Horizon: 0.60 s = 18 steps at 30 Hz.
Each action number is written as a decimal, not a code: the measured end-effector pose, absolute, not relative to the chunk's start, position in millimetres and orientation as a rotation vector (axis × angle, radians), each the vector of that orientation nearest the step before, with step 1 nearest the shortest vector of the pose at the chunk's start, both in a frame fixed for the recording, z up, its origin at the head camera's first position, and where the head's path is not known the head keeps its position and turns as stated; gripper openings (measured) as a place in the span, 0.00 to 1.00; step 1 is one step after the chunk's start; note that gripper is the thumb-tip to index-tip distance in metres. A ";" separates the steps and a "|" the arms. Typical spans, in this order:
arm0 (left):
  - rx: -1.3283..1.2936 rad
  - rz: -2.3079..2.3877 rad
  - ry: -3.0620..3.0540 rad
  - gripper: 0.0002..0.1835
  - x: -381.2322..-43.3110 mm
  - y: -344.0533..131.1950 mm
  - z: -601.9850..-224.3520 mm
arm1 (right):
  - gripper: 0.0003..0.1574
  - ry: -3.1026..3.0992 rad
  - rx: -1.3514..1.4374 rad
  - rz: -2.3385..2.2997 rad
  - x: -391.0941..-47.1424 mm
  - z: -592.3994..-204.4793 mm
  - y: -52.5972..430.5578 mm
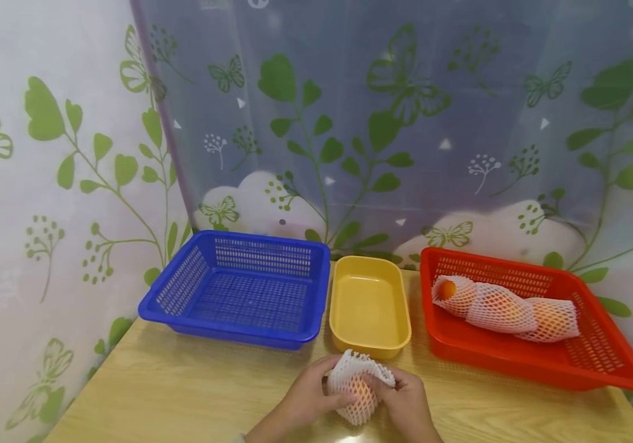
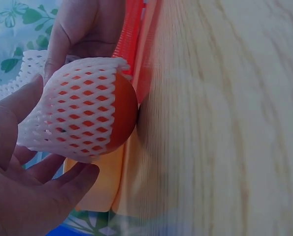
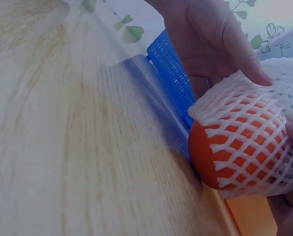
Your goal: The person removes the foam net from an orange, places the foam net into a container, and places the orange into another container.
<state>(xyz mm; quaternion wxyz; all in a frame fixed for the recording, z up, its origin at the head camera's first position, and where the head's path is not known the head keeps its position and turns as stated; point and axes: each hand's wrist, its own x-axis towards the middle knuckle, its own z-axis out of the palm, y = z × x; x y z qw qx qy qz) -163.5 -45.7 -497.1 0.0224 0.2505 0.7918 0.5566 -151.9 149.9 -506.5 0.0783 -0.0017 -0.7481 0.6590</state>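
Observation:
Both hands are around an orange [image 1: 362,391] in a white foam net sleeve [image 2: 80,105], low over the table in front of the yellow tray. My left hand [image 1: 312,394] holds it from the left, thumb across the near side. The right hand [image 1: 406,400] pinches the sleeve on the other side, thumb at its upper part. In the left wrist view, one end of the orange shows bare past the net edge, right at the tabletop. The rest of the sleeve trails loosely beyond the fruit. Behind the sleeve, some of the right fingers are hidden.
A blue basket [image 1: 155,306] stands at the back left, a yellow tray [image 1: 370,307] in the middle. In the red basket [image 1: 493,357] on the right lie three netted fruits [image 1: 504,307] in a row. A patterned curtain [image 1: 327,123] hangs behind the wooden table [image 1: 183,394].

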 end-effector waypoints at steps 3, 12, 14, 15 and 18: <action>0.782 1.729 2.442 0.30 -163.6 -45.5 -496.2 | 0.09 -2.242 -0.021 1.973 -152.3 -505.0 150.3; 0.748 1.706 2.447 0.29 -162.6 -46.6 -496.8 | 0.09 -2.235 0.053 1.985 -153.0 -505.5 148.7; 0.743 1.720 2.435 0.29 -162.5 -47.3 -496.9 | 0.10 -2.248 0.056 1.989 -152.6 -505.7 149.1; 0.741 1.727 2.428 0.28 -162.6 -47.7 -497.0 | 0.12 -2.260 0.056 1.986 -152.4 -505.8 149.3; 0.735 1.739 2.416 0.28 -162.6 -48.4 -496.4 | 0.15 -2.293 0.050 1.989 -151.7 -505.9 150.2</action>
